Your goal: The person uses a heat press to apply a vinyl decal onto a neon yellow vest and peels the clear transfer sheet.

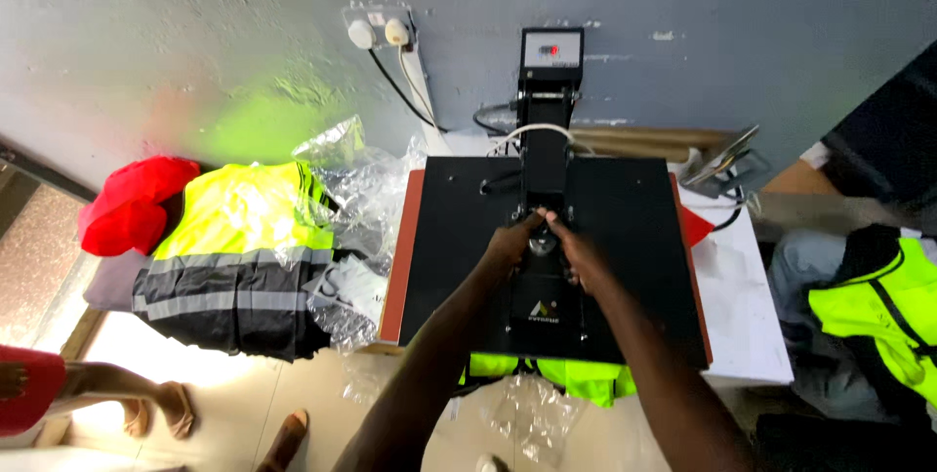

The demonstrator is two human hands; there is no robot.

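Head view: both hands' fingers (547, 223) seemingly hide the press knob (539, 246).

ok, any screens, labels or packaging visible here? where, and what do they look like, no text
Control box: top of the press column, against the wall; small grey-black rectangle with a pale face and red lit display.
Logo mark: on the black arm of the heat press, just below both hands; small, white.
Clear plastic bags: crumpled, between the folded vest stack and the press.
Another clear bag: on the floor, front of the press.
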